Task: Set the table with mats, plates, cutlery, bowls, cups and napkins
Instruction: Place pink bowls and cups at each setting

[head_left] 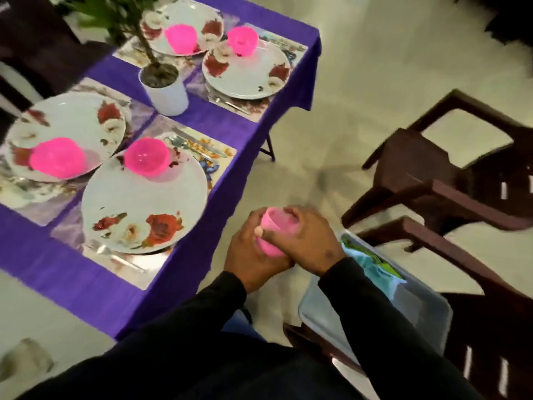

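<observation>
Head view: we gripped pink plastic cup [272, 235] between left hand [253, 255], right hand [305, 241]; judged light, rigid; hold at sides.

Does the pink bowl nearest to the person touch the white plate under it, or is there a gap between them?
Touching. The head view shows the pink bowl resting directly on the far part of the white plate, with no gap visible beneath it.

A home dining area: a counter under a purple cloth [72, 272] is laid with floral plates [144, 203] on place mats [199, 145], a potted plant [164, 90] stands at its middle, and dark wooden chairs [432, 174] stand on the pale tiled floor [375, 67].
</observation>
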A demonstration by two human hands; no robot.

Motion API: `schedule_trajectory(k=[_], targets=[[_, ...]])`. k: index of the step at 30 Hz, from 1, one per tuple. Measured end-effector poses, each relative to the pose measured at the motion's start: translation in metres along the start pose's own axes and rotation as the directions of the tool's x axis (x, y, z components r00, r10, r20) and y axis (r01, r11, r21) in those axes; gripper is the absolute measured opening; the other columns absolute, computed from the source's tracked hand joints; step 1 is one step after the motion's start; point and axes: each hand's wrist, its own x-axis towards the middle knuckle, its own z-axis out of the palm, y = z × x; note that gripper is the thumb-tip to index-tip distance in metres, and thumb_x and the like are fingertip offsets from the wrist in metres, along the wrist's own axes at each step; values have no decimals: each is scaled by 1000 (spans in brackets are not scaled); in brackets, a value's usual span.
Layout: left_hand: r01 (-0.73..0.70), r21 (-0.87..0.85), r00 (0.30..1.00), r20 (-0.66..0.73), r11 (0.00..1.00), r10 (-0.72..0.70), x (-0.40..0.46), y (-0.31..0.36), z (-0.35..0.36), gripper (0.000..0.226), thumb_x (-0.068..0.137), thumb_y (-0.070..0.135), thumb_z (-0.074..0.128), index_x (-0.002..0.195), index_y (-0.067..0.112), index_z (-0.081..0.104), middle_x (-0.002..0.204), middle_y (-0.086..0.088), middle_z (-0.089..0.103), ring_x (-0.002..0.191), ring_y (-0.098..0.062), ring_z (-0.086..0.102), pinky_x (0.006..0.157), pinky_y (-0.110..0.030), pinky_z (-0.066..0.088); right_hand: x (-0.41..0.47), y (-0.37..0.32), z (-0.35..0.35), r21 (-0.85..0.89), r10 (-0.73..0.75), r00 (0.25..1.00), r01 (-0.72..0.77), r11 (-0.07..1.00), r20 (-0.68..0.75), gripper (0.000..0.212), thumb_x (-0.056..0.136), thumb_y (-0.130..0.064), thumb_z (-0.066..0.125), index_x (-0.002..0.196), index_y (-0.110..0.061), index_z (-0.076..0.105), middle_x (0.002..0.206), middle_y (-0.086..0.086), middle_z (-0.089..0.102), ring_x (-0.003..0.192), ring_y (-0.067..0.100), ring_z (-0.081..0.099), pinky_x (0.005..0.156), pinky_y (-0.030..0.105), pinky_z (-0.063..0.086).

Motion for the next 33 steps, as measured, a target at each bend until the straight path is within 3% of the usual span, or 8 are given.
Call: schedule_trajectory(k=[3, 7, 11, 17, 20, 23, 25, 33], targets=[[34, -9, 995, -92, 999, -35, 18, -5, -29, 75, 57, 43, 92, 120, 41, 52, 109, 20, 65, 99, 0, 64, 81, -28, 58, 25, -36, 7, -10, -81, 996, 81, 997, 24, 64, 71, -78, 64, 110, -28, 60, 100, -9, 55, 88, 9, 54, 76, 25, 42], [68, -15, 970, -233, 998, -70, 36, -9, -67, 62, 61, 60, 76, 115, 36, 55, 98, 29, 64, 103, 16, 58, 83, -2, 42, 57, -79, 24, -40, -222, 974, 223, 974, 35, 48, 74, -82, 56, 90, -37, 54, 87, -18, 53, 82, 2, 51, 74, 26, 44], [72, -121, 944, -313, 990, -107, 53, -21, -103, 72, 62, 44, 85, 127, 29, 57, 117, 14, 67, 111, -5, 63, 94, -26, 53, 87, -115, 36, -47, -336, 938, 341, 939, 88, 41, 77, -79, 55, 78, -39, 51, 82, -15, 55, 81, 4, 50, 74, 29, 44], [94, -195, 910, -381, 976, -163, 72, -26, -135, 78, 56, 46, 86, 127, 35, 56, 116, 13, 69, 109, -10, 66, 91, -42, 56, 127, -154, 35, -157, -508, 842, 534, 831, 181, 60, 76, -82, 53, 91, -26, 67, 86, -7, 59, 79, 7, 50, 70, 30, 44], [109, -219, 889, -414, 970, -193, 85, -27, -147, 79, 57, 43, 89, 128, 32, 57, 118, 10, 69, 111, -12, 66, 93, -44, 55, 150, -172, 31, -165, -572, 782, 616, 770, 248, 57, 75, -81, 55, 90, -28, 66, 85, -8, 58, 79, 6, 50, 67, 24, 38], [95, -269, 870, -446, 959, -211, 104, -18, -159, 74, 60, 30, 91, 126, 30, 59, 117, 10, 70, 110, -11, 67, 90, -28, 54, 177, -190, 28, -116, -639, 724, 681, 723, 261, 48, 73, -80, 56, 86, -34, 62, 85, -11, 56, 79, 3, 49, 66, 19, 37], [105, -267, 848, -479, 958, -227, 123, -14, -165, 70, 59, 25, 92, 122, 28, 61, 114, 11, 71, 107, -10, 67, 86, -21, 52, 201, -201, 26, -102, -671, 688, 715, 691, 277, 61, 70, -82, 52, 92, -27, 66, 86, -11, 57, 79, 4, 51, 67, 22, 39], [234, -375, 639, -636, 897, -433, 159, -14, -148, 81, 54, 44, 93, 125, 32, 57, 116, 5, 70, 107, -15, 67, 92, -43, 56, 323, -265, 10, 213, -812, 502, 794, 570, 298, 71, 72, -74, 54, 107, -13, 68, 93, -3, 61, 86, 12, 56, 74, 30, 45]])
